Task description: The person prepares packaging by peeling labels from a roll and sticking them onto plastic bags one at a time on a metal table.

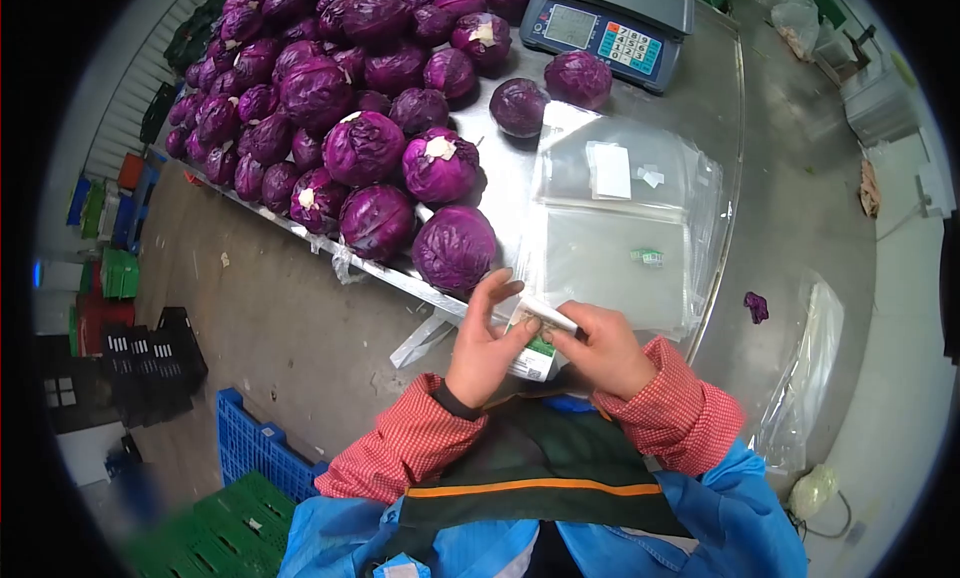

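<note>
In front of my body, over the table's near edge, both hands hold a small white-and-green printed label [536, 364] with a square code on it. My left hand [480, 352] pinches its left side, thumb on the front and index finger raised. From the right, my right hand [610, 352] grips the upper part, where a white edge is rolled or folded. Just beyond the hands lies a stack of clear plastic bags [590, 253], with white paper slips [609, 171] and a small green-and-white label [647, 258] on or in it. The nearest red cabbage [454, 248] sits close to my left fingers.
Red cabbages [315, 93] are heaped over the left of the metal table [508, 173]. A digital scale [605, 38] stands at the back, with two cabbages before it. Below left are a blue crate [250, 438], a green crate [225, 528] and black crates [150, 363]. Plastic film [805, 378] lies right.
</note>
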Available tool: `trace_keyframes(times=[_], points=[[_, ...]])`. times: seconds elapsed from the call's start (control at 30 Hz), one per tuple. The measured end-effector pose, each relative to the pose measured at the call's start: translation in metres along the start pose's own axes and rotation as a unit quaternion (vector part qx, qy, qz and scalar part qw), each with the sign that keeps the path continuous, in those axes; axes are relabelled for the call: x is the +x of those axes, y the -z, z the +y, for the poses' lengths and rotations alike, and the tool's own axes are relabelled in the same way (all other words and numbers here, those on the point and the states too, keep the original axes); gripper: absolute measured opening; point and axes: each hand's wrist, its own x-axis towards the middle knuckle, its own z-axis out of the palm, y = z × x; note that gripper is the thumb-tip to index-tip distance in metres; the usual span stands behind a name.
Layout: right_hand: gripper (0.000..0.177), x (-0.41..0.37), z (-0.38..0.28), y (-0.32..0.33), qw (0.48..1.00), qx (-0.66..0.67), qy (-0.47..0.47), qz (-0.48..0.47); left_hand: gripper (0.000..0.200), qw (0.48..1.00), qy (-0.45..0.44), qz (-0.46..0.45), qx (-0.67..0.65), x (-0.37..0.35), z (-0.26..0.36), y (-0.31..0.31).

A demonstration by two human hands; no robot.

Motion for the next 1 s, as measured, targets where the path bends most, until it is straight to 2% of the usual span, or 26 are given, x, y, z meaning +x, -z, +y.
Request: trace_keyframes(times=[0.03,0.13,0.17,0.27,0.37,0.47,0.5,0.57,0.67,0.77,0.8,0.87,0.9,0.93,1.0], points=[[0.021,-0.001,0.003,0.0,1.0,0.005,-0.009,0.013,0.02,1.0,-0.017,0.001,0.022,0.005,-0.016,-0.001],[0.022,-0.002,0.009,0.002,0.998,0.007,-0.039,0.055,0.01,0.987,0.133,-0.086,-0.006,0.009,-0.029,0.01],[0.022,-0.003,0.011,0.004,0.996,0.007,-0.052,0.066,0.014,0.991,0.111,-0.069,-0.009,0.01,-0.035,0.004],[0.022,-0.005,0.018,0.007,0.995,-0.033,-0.025,0.086,0.018,0.99,0.124,-0.053,0.036,0.015,-0.045,-0.003],[0.022,-0.006,0.03,0.007,0.988,-0.083,0.009,0.127,0.02,0.993,0.096,-0.032,0.058,0.02,-0.052,-0.016],[0.023,-0.006,0.035,0.01,0.968,-0.163,0.09,0.167,0.02,0.995,0.102,0.013,-0.005,0.018,-0.039,-0.045],[0.023,-0.008,0.033,0.011,0.973,-0.148,0.071,0.162,0.024,0.993,0.11,0.033,-0.008,0.018,-0.036,-0.051],[0.024,-0.009,0.028,0.014,0.981,-0.119,0.033,0.15,0.025,0.994,0.101,0.003,0.03,0.022,-0.039,-0.045],[0.025,-0.009,0.026,0.016,0.99,-0.002,-0.087,0.111,0.027,0.995,0.073,-0.008,0.073,0.027,-0.057,-0.039],[0.021,-0.007,0.027,0.017,0.988,-0.034,-0.072,0.129,0.024,0.993,0.07,-0.003,0.092,0.032,-0.067,-0.04],[0.019,-0.006,0.031,0.019,0.985,-0.097,-0.015,0.145,0.024,0.993,0.074,-0.001,0.095,0.033,-0.069,-0.041],[0.017,-0.004,0.042,0.025,0.955,-0.22,0.1,0.172,0.024,0.979,0.116,-0.075,0.146,0.027,-0.069,-0.042],[0.016,-0.002,0.042,0.032,0.946,-0.255,0.107,0.17,0.026,0.969,0.137,-0.111,0.172,0.022,-0.067,-0.042],[0.015,0.001,0.041,0.043,0.936,-0.29,0.113,0.167,0.039,0.943,0.192,-0.195,0.187,0.018,-0.061,-0.038],[0.014,0.012,0.055,0.065,0.921,-0.311,0.13,0.193,0.032,0.936,0.224,-0.26,0.076,0.008,-0.07,-0.037]])
